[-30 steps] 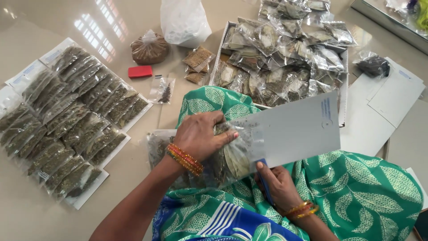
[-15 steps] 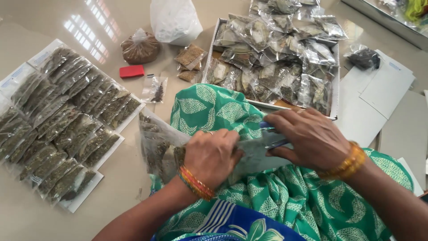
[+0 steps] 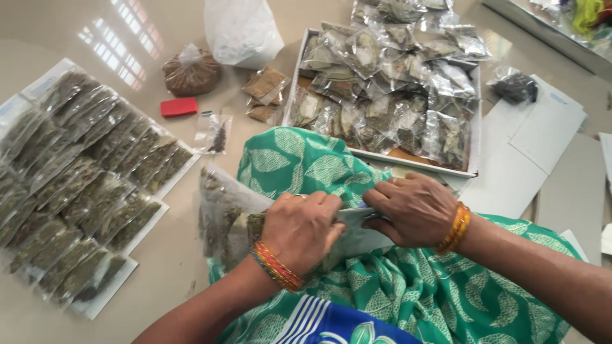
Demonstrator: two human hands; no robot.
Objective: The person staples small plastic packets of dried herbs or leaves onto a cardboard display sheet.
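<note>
My left hand [image 3: 305,229] and my right hand [image 3: 415,209] both press and grip a white card [image 3: 357,237] lying on my lap over the green patterned cloth [image 3: 319,165]. The card carries clear packets of dried leaves [image 3: 220,213], which stick out to the left of my left hand. Both wrists wear coloured bangles. My fingers meet at the card's upper edge; what lies under them is hidden.
Rows of filled leaf packets on white cards [image 3: 76,185] lie on the floor at left. A shallow box [image 3: 475,153] piled with leaf packets sits ahead. Nearby are a brown spice bag [image 3: 190,71], a red block [image 3: 178,106], a white plastic bag [image 3: 241,28] and blank cards [image 3: 542,134] at right.
One second ago my right hand held the white card upright from below. The card now lies flat on my lap and both hands press on it from above.
</note>
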